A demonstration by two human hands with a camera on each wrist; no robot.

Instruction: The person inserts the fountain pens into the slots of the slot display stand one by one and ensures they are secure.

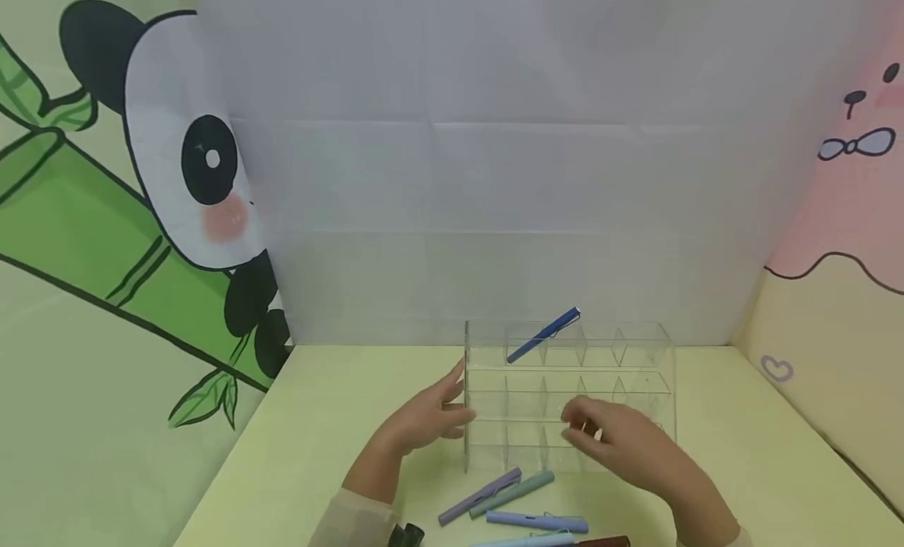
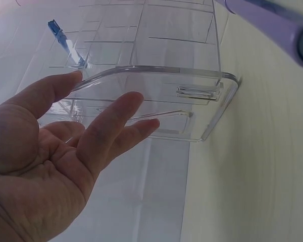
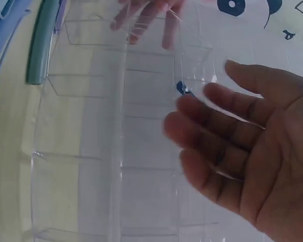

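A clear acrylic organizer (image 1: 487, 433) with three tiers of small compartments stands on the table. A blue pen (image 1: 544, 335) leans diagonally in its top tier. My left hand (image 1: 424, 417) is at the organizer's left side; in the left wrist view its fingers (image 2: 111, 123) are spread, with the thumb right at the panel's edge. In front of the lower tiers hovers my right hand (image 1: 628, 445), its fingers (image 3: 217, 136) loosely bent and nothing between them. A purple pen (image 1: 480, 496) and a green pen (image 1: 512, 494) lie side by side in front of the organizer.
Nearer the front lie a periwinkle pen (image 1: 537, 522), a light blue pen (image 1: 526, 541) and a dark red pen (image 1: 603, 541), partly cut off by the frame. A pale curtain (image 1: 452, 178) hangs behind the yellow table (image 1: 282, 453). Cartoon-printed panels flank both sides.
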